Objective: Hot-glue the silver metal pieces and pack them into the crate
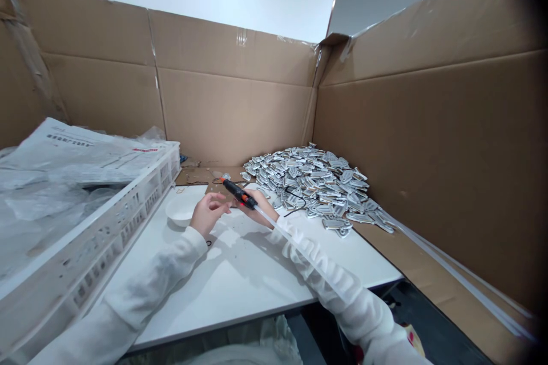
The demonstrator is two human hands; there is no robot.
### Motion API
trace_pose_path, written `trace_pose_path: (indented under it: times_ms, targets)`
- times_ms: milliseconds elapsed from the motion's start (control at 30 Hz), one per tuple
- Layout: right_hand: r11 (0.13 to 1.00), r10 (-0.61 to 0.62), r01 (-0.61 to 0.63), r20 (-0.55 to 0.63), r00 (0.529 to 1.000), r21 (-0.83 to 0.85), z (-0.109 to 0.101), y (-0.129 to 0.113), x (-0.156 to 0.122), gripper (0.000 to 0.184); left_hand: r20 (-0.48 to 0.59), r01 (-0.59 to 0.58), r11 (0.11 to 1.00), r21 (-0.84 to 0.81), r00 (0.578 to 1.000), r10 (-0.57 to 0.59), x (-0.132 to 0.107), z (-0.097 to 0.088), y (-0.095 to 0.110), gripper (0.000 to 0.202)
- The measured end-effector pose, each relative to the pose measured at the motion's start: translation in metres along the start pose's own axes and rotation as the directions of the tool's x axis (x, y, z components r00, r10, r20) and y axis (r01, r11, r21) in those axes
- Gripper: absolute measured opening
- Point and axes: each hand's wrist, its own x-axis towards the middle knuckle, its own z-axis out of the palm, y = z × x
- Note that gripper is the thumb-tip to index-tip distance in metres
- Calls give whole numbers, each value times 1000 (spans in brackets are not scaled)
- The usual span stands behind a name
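My right hand (258,210) is wrapped round a black and orange hot glue gun (240,194), its orange nozzle pointing up and to the left. A long translucent glue stick (299,252) runs out of the gun's back end, over my right sleeve. Just left of the gun is my left hand (209,212), its fingers loosely bent and apart, with nothing visible in them. Behind that hand a white round dish (180,209) rests on the white tabletop (240,291), partly hidden by it.
A large pile of small grey-and-white flat pieces (312,177) lies at the back right, with a thin black cord (296,205) at its front. At the left stands a white plastic crate (128,214) holding plastic bags and printed paper (94,151). Tall cardboard walls (231,100) surround the table.
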Motion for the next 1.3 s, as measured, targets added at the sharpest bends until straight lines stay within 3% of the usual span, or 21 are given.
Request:
trace_pose_path:
  times_ms: [133,633,900,1100,1300]
  targets:
    - [999,27,-27,-3,1000,30,-1,-5,0,12,15,-2,1000,9,1000,2,0,0,-4,38]
    - [991,32,-19,92,995,-136,-7,-11,0,11,31,1,998,56,1000,-3,-3,0,0,42]
    - [989,13,-2,71,997,-151,-5,-12,0,14,36,6,998,61,999,-8,-3,0,1,49]
    - [990,-9,11,15,1000,-144,-4,-4,1,14,52,-4,999,54,999,1,-3,0,-2,48]
    - [995,-26,5,-212,977,-97,-5,8,3,22,27,-17,1000,-17,999,17,-4,2,4,33]
